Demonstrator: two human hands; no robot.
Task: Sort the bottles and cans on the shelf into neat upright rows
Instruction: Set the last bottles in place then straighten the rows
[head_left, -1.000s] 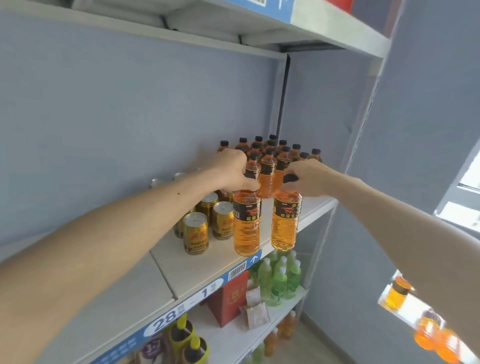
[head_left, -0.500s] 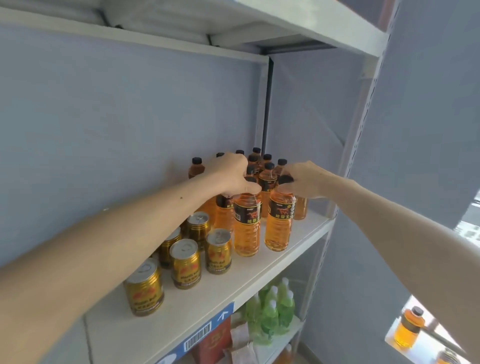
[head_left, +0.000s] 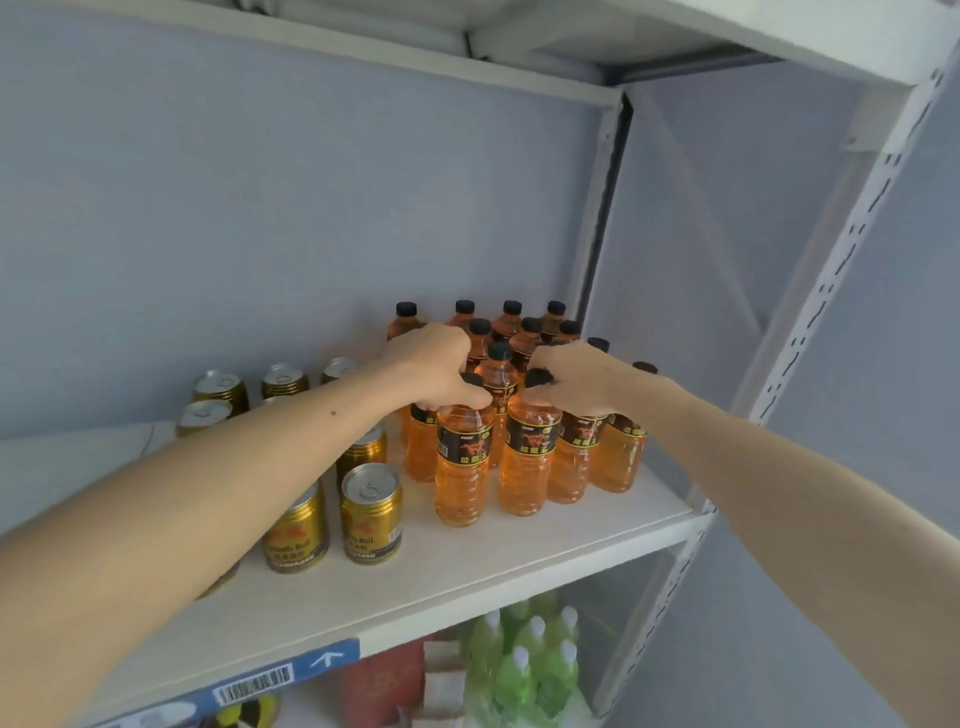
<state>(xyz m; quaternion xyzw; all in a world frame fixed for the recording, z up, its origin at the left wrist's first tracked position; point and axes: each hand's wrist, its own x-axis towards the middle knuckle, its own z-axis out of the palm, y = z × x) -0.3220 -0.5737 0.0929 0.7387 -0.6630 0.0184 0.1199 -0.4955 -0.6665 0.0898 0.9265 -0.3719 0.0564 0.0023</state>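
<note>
Here both hands work at the front of the bottle group on the white shelf. The left hand curls its fingers round the black cap and neck of the left front bottle; the right hand grips the cap of the right front bottle the same way. Both bottles stand upright, just beside each other, near the shelf's front edge.

Each bottle holds orange liquid and wears a black label with an orange horse-like figure and gold Chinese characters beneath it; the small print is too blurred to read. Behind the two held bottles stand more of the same bottles, packed close toward the back wall. About ten more black caps show there, though the hands hide part of the group, so an exact count cannot be given.

To the left stand gold cans with silver pull-tab tops, upright, in rows running back. The front cans read "Bull" with a line of Chinese characters under it. Roughly eight cans show, some half hidden by the left forearm.

The shelf's front edge carries a blue strip with a barcode and a white arrow. On the shelf below stand green bottles with white caps, about seven in view, beside a red box.
</note>
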